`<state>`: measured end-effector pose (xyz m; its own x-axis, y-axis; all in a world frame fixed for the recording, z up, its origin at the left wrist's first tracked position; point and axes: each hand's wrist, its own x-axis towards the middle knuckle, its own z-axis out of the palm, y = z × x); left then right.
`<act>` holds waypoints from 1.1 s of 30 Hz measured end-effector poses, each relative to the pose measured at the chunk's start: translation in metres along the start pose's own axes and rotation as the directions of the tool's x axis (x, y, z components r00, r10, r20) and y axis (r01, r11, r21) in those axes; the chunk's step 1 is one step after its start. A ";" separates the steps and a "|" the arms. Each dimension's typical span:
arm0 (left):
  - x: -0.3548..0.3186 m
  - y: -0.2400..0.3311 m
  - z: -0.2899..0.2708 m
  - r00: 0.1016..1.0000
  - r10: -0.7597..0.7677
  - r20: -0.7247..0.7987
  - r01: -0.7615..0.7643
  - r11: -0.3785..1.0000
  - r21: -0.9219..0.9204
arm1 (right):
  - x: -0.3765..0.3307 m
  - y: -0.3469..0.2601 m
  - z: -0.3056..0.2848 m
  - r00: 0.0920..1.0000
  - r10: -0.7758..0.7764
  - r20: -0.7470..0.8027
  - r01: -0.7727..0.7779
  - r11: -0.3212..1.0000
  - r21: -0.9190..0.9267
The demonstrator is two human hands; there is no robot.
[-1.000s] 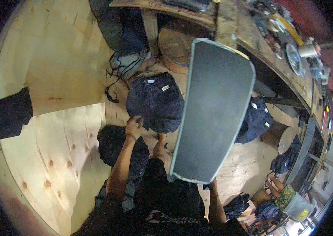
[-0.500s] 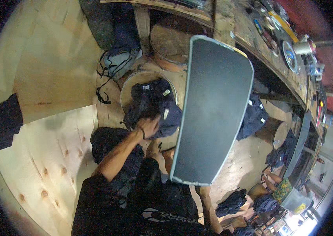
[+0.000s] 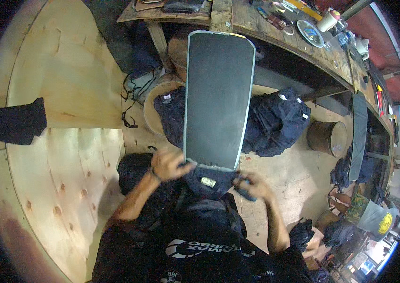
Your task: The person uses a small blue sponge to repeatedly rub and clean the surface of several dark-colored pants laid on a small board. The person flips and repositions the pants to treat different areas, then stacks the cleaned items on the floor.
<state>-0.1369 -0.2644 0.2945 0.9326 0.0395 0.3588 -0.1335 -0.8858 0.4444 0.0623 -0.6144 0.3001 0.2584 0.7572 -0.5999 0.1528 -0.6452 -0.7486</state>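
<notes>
A long dark grey board (image 3: 218, 104) with a pale rim stretches away in front of me. At its near end lies a dark navy garment (image 3: 214, 188) with a light label facing up. My left hand (image 3: 168, 165) pinches the garment's left edge beside the board's corner. My right hand (image 3: 255, 185) is at the garment's right edge, its fingers curled round something dark and bluish that I cannot make out. Left of the board, another navy garment (image 3: 168, 111) rests on a round stool-like top (image 3: 152, 104), partly hidden by the board.
More navy garments (image 3: 277, 122) are heaped right of the board, near a round wooden drum (image 3: 327, 138). A cluttered workbench (image 3: 275, 42) runs along the far side. Pale plywood panels (image 3: 67, 174) stand at left. At the far right, another person's legs (image 3: 341, 200) show.
My left hand has come back from the garment on the round top to the board's near end. My right hand has come out from behind the board, which now appears further left and upright.
</notes>
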 end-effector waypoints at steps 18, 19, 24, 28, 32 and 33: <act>0.185 -0.009 0.067 0.971 -0.116 0.207 0.095 0.990 0.107 | 0.092 -0.068 -0.079 0.902 0.137 -0.409 -0.328 0.835 -0.442; 0.201 -0.017 0.078 0.983 -0.124 0.134 0.113 0.989 0.091 | 0.101 -0.062 -0.087 0.856 -0.042 -0.515 -0.238 0.854 -0.464; 0.230 -0.032 0.085 0.942 -0.178 0.285 0.165 0.984 0.069 | 0.113 -0.066 -0.108 0.836 -0.128 -0.533 -0.135 0.895 -0.426; 0.209 -0.028 0.053 0.985 -0.170 -0.024 0.150 0.920 -0.362 | 0.094 -0.087 -0.092 0.856 0.183 -0.484 -0.290 0.944 -0.156; 0.139 -0.011 0.022 0.862 -0.470 -0.189 0.414 0.869 -0.272 | 0.085 -0.094 -0.080 0.858 0.184 -0.479 -0.268 0.957 -0.113; 0.113 -0.002 0.018 0.776 -0.630 0.023 0.617 0.751 -0.236 | 0.084 -0.093 -0.078 0.848 0.128 -0.515 -0.226 0.965 -0.134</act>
<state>-0.0247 -0.2666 0.3191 0.8154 0.5785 -0.0205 0.3957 -0.5313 0.7491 0.1438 -0.4986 0.3413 0.7295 0.5073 -0.4587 0.2166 -0.8075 -0.5486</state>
